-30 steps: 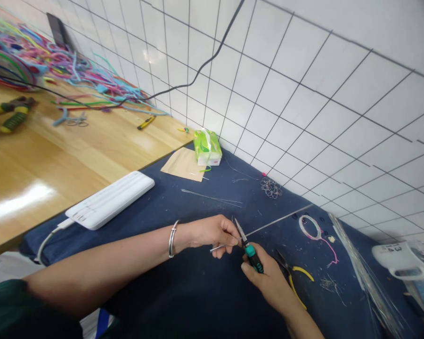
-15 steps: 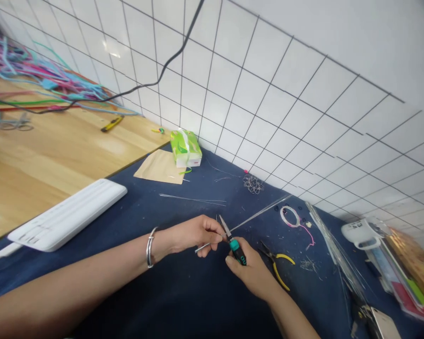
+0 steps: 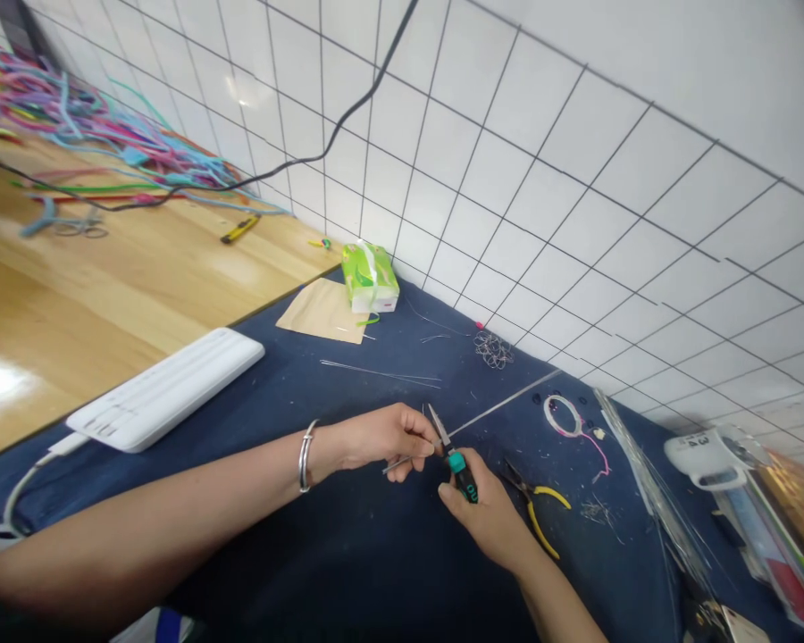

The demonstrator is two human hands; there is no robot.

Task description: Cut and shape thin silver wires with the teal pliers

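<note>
My left hand [image 3: 398, 442] is closed, pinching a bundle of thin metal wires [image 3: 506, 405]. The bundle stretches from my fingers up and right to the foot of the wall, and a short end pokes out below them. In my right hand [image 3: 486, 513] is a pair of pliers [image 3: 456, 463] with teal and black handles, its jaws pointing up beside my left fingertips and against the wires. Whether the jaws grip a wire is too small to tell. Yellow-handled pliers [image 3: 542, 509] lie just right of my right hand.
Loose wires [image 3: 379, 372], a coiled wire piece [image 3: 494, 350], a white ring [image 3: 563, 416] and wire scraps [image 3: 599, 512] lie on the dark blue cloth. A tissue pack [image 3: 370, 277] and a white power strip [image 3: 167, 388] stand left; a white mug [image 3: 703, 455] stands right.
The camera view has shifted, so everything on the table appears a little further right. Both hands keep nearly the same pose, with the pliers still beside my left fingertips.
</note>
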